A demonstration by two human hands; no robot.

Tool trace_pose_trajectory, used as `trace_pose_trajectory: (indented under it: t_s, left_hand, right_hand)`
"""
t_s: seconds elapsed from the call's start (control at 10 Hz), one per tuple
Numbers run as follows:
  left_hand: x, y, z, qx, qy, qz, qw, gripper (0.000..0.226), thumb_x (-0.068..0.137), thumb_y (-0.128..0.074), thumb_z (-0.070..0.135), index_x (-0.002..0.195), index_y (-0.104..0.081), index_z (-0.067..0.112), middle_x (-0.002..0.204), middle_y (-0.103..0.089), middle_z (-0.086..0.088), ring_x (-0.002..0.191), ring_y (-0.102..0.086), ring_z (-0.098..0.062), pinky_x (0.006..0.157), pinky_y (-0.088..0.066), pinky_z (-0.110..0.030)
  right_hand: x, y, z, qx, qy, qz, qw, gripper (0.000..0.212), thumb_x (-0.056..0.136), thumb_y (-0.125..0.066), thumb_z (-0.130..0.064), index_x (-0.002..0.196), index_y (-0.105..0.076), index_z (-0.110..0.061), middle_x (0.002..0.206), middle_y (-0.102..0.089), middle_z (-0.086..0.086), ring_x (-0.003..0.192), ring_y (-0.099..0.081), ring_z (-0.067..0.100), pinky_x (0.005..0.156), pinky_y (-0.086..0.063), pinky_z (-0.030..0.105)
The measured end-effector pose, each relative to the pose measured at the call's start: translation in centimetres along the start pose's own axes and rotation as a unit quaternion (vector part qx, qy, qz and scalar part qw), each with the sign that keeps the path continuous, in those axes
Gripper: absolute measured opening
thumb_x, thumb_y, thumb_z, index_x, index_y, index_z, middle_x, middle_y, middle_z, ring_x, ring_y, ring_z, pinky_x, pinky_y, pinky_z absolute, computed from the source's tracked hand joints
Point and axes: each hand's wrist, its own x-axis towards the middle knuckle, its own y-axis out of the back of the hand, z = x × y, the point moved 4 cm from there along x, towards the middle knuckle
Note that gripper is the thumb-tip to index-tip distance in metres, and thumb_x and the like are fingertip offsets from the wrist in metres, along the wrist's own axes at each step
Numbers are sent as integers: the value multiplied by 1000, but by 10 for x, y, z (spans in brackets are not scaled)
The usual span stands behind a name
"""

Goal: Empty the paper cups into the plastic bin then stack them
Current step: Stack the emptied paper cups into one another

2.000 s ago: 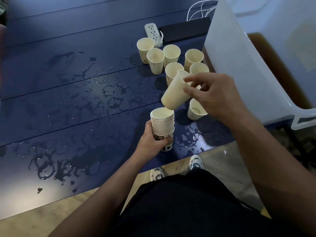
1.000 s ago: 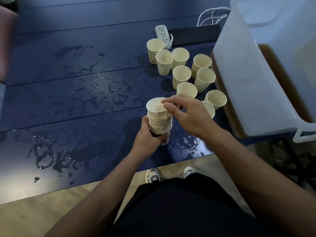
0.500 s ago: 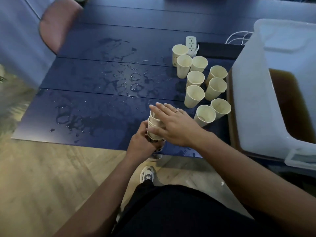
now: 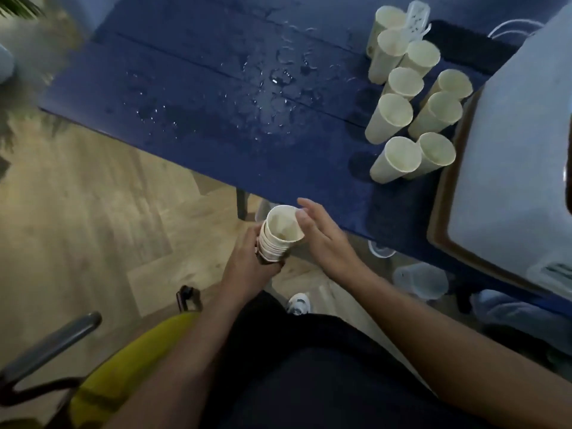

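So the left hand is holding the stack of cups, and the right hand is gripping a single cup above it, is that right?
Not quite. The left hand does hold the stack of cups, but the right hand grips nothing: in the head view its fingers are straight, lying flat against the side of the top cup.

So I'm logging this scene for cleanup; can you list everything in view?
loose paper cups: nine, cream, upright, table's right part
cup stack: one, cream, held off the table edge
table: one, dark blue, wet
plastic bin: one, translucent white, right
power strip: one, white, behind the cups
chair: one, yellow-green seat, lower left
left hand: grips the stack
right hand: fingers straight, beside the stack's rim
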Motion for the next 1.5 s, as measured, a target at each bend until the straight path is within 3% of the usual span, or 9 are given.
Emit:
trace_pose_trajectory:
  t_s: [0.3,0.5,0.7,0.8,1.0,1.1,1.2,1.3,1.5]
  left_hand:
    - [-2,-11,-82,91,4,-30,995,80,71,-86,19,142,-51,33,123,-55,-2,113,-56,-28,98,-49,-43]
    - [17,-25,-105,-72,165,-61,982,63,79,-48,-19,136,-61,5,134,-60,-14,123,-57,-29,102,-44,-30]
    - [45,-51,-118,-239,300,-64,921,35,94,-58,13,129,-63,9,105,-66,-7,97,-59,-22,78,-50,-31]
    - [62,-64,-127,-291,366,-54,882,36,106,-45,24,133,-58,5,107,-59,-7,103,-55,-25,91,-50,-43]
    - [111,-80,-125,-278,325,-60,902,20,104,-48,14,119,-59,4,108,-57,-4,104,-55,-23,87,-48,-35]
    - [137,-81,-120,-285,339,-49,895,32,110,-33,32,124,-57,17,120,-59,3,117,-50,-20,103,-38,-40]
    - [160,-85,-144,-264,376,-60,886,30,109,-37,34,124,-58,19,117,-56,0,118,-49,-23,95,-40,-40]
    - [154,-79,-142,-228,393,-88,886,18,106,-43,33,105,-53,18,110,-55,-3,106,-50,-25,85,-40,-36]
    - [131,-79,-139,-173,370,-143,902,14,106,-46,32,102,-56,24,114,-58,-5,84,-52,-18,75,-43,-32]
  right_hand:
    - [9,-57,100,288,-370,-131,873,64,99,-32,-66,130,-61,-17,125,-67,19,107,-69,41,78,-60,45]
    - [37,-77,131,291,-376,-44,879,41,103,-46,-39,127,-62,-10,121,-67,15,104,-65,32,77,-59,42]
    - [71,-99,160,265,-362,15,894,25,100,-51,-30,107,-68,-14,106,-68,10,96,-63,22,79,-56,34]
    - [97,-106,179,261,-369,48,891,28,94,-56,-29,113,-69,-14,108,-71,10,99,-66,24,78,-57,35]
    - [147,-105,192,334,-373,98,860,25,96,-56,-29,109,-64,-10,112,-66,18,104,-64,30,100,-53,47]
    - [163,-96,190,353,-379,139,844,30,106,-42,-19,130,-53,-4,122,-56,17,97,-59,24,89,-54,25]
    - [183,-98,226,341,-413,76,841,44,107,-21,-1,150,-22,8,157,-29,22,135,-43,27,82,-46,17]
    - [175,-87,222,272,-418,120,858,42,110,-31,-18,150,-32,-6,157,-34,12,144,-35,28,110,-37,30]
    - [161,-84,209,241,-406,82,878,33,108,-36,-35,130,-43,-11,118,-57,6,118,-58,29,106,-46,44]
